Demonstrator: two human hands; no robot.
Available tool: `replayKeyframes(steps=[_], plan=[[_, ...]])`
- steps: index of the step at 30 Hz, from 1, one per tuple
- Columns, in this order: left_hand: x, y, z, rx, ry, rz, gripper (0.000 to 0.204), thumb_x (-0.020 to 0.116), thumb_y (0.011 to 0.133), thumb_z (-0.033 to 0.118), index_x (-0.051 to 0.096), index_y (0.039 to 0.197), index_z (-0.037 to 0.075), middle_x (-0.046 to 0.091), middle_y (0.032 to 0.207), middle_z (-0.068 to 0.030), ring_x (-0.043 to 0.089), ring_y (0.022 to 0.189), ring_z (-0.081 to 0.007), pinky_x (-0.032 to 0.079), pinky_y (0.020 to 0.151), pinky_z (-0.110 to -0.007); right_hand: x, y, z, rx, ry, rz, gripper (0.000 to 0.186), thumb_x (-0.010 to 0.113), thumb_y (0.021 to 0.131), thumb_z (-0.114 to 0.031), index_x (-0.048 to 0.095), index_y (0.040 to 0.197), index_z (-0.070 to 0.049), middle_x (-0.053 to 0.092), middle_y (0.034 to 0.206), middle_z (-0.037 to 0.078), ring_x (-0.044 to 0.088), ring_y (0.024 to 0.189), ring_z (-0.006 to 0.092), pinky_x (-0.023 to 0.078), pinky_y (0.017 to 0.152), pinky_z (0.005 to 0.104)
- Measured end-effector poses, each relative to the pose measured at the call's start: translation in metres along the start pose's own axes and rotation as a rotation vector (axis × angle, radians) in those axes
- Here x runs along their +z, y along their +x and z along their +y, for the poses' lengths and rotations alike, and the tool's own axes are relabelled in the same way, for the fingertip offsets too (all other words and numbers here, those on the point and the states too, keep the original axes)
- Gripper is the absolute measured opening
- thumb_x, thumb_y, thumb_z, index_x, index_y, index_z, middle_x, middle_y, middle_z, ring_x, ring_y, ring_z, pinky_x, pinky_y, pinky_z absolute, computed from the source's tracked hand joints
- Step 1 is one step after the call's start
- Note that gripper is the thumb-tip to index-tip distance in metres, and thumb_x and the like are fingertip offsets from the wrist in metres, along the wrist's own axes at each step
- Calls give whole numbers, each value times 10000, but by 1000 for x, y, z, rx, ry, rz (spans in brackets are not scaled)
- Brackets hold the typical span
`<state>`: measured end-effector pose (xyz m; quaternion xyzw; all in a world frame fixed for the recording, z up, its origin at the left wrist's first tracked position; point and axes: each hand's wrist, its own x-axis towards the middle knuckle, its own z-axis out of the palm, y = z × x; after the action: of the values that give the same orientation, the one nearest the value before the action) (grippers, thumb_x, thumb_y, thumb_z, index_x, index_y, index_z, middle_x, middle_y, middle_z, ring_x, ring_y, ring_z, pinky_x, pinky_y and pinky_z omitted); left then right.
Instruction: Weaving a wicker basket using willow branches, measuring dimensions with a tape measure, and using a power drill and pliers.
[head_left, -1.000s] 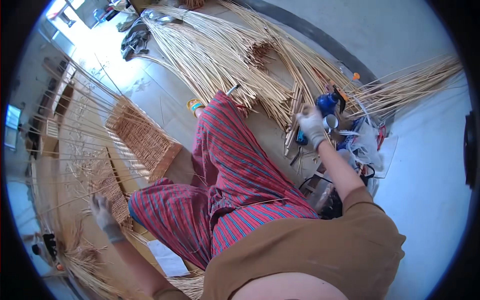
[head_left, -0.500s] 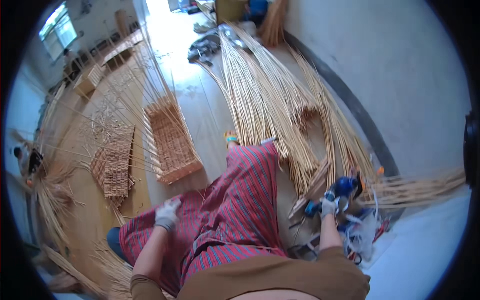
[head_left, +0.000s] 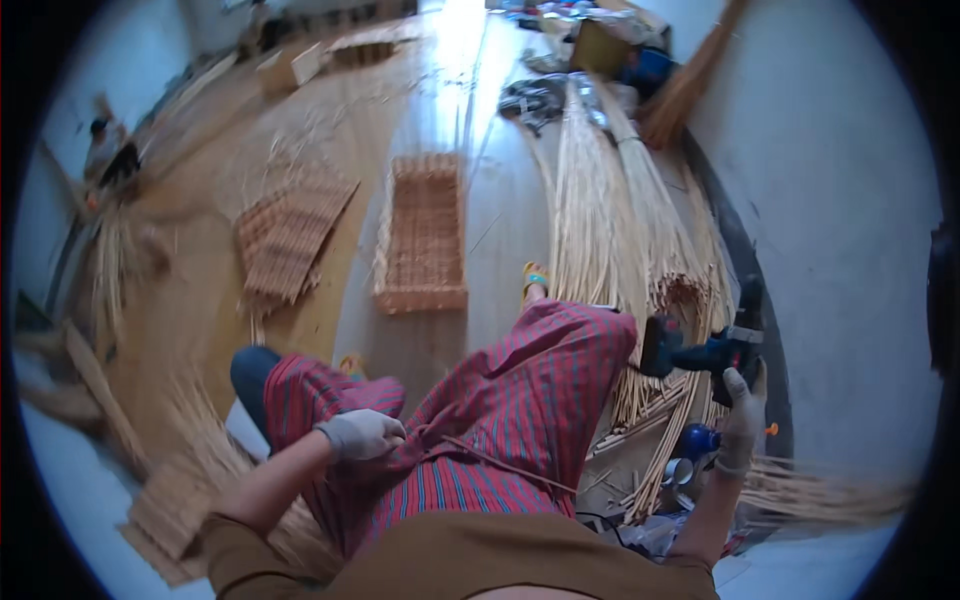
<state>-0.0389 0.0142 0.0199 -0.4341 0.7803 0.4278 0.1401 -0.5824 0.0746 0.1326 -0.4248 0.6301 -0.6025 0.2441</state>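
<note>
My right hand [head_left: 740,425], in a pale glove, is raised at the right and closed on a dark blue-green cordless drill [head_left: 705,352]. The drill's battery end points left, and its nose points away from me. My left hand [head_left: 365,435], gloved too, rests on the red striped apron [head_left: 520,370] over my lap. Its fingers are curled; whether they pinch the cloth or something small is hidden. A thin reddish-brown strip [head_left: 510,465] lies across the apron, to the right of that hand.
A woven box-shaped basket [head_left: 425,235] stands ahead, with a woven panel [head_left: 300,240] left of it. Long pale canes [head_left: 590,200] cover the floor at the right. A blue round container [head_left: 698,440] and a tape roll [head_left: 678,472] lie below the drill. Another person [head_left: 112,150] sits far left.
My right hand has lifted the drill from the clutter at lower right, up and forward. My left hand has shifted right and down across the apron. The whole view has turned left.
</note>
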Motion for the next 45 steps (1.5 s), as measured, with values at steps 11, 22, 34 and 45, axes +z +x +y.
replayKeyframes(steps=[11,22,34,45], plan=[[103,-236,-22,-357,-1046,-271,397,583,999,349,622,1288,80,639,1080,11,543,1000,-76,455,909,-262,160,-27,-51,-13,265,-532,777,717,779,-339,439,1373,76,613,1171,121,620,1039,196,489,932,316],[-23,-107,54,176,3,881,241,622,911,177,646,1142,110,656,1010,-132,651,910,-325,522,805,-422,166,-48,-66,-7,121,-495,834,781,740,-290,416,1400,67,606,1192,113,609,1068,191,482,950,320],[62,50,73,119,-137,290,314,568,954,367,633,1203,186,662,1055,-130,657,967,-330,532,824,-443,112,-74,-47,184,129,-325,841,771,692,-305,447,1383,49,604,1210,128,608,1077,224,478,959,353],[26,74,125,372,-607,821,746,586,929,542,427,1421,3,555,1288,-265,534,1240,-399,399,1075,-442,133,-81,-57,239,-114,-381,752,794,710,-215,487,1356,18,630,1105,49,604,960,135,505,855,279]])
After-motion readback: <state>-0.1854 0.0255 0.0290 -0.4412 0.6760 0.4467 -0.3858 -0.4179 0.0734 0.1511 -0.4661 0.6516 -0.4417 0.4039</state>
